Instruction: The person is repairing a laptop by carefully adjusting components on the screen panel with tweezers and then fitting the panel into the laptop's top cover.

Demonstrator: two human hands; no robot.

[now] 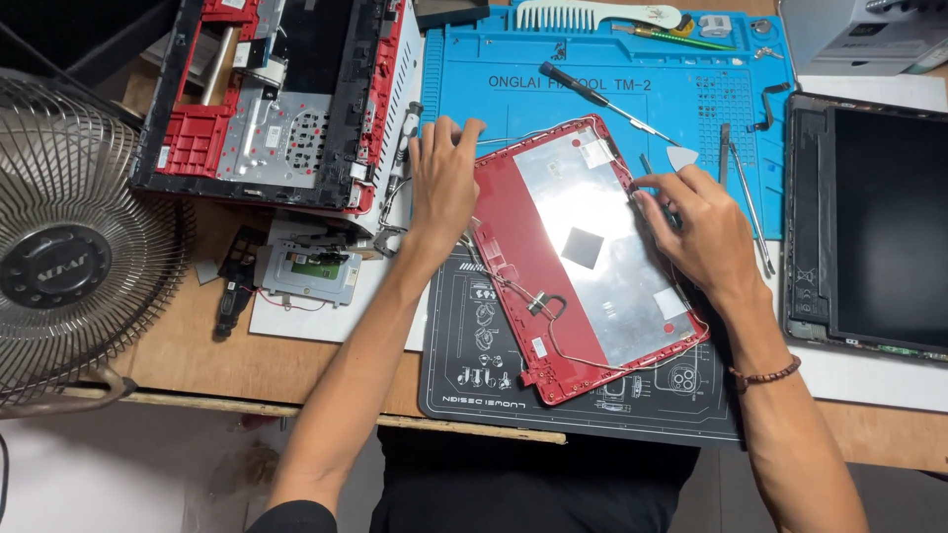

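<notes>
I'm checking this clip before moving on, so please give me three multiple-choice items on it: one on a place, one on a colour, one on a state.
1. Where does the red plastic laptop lid shell lie?
A. On the metal fan
B. Across the blue work mat and the black work mat
C. On the floor

2. What colour is the bead bracelet on the right hand's wrist?
A. Brown
B. Green
C. White

3. How is the left hand placed?
A. Gripping a screwdriver
B. Raised in the air
C. Pressed flat on the shell's upper left edge

Answers: 1 B, its upper part overlaps the blue work mat, its lower part the black work mat. 2 A, the bead bracelet below the right hand is brown. 3 C, fingers spread, palm down.
</notes>
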